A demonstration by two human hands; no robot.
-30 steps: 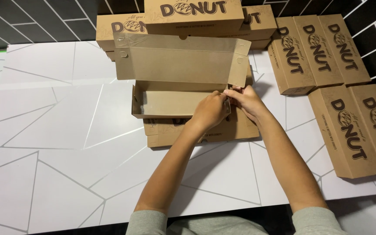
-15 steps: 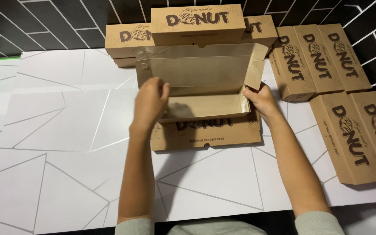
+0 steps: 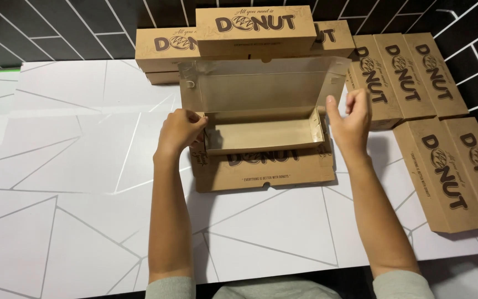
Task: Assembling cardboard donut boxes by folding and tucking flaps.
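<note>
Open brown cardboard box (image 3: 261,130) at the middle of the white surface (image 3: 84,182), lid raised upright behind the tray, resting on a closed box of the same kind (image 3: 264,171) that serves as a base. Left hand (image 3: 179,130) against the left end of the open box, fingers (image 3: 195,119) curled together onto the side flap there, seemingly to press that corner into shape. Right hand (image 3: 351,119) just beside the right end of the open box, fingers apart and not touching the card, palm turned inward as if framing that side. Behind the open box, a stack of closed boxes (image 3: 255,30) piled against the dark tiled wall (image 3: 56,27). To the right of the open box, more closed boxes (image 3: 416,77) lying side by side in rows, kept out of the working area.
</note>
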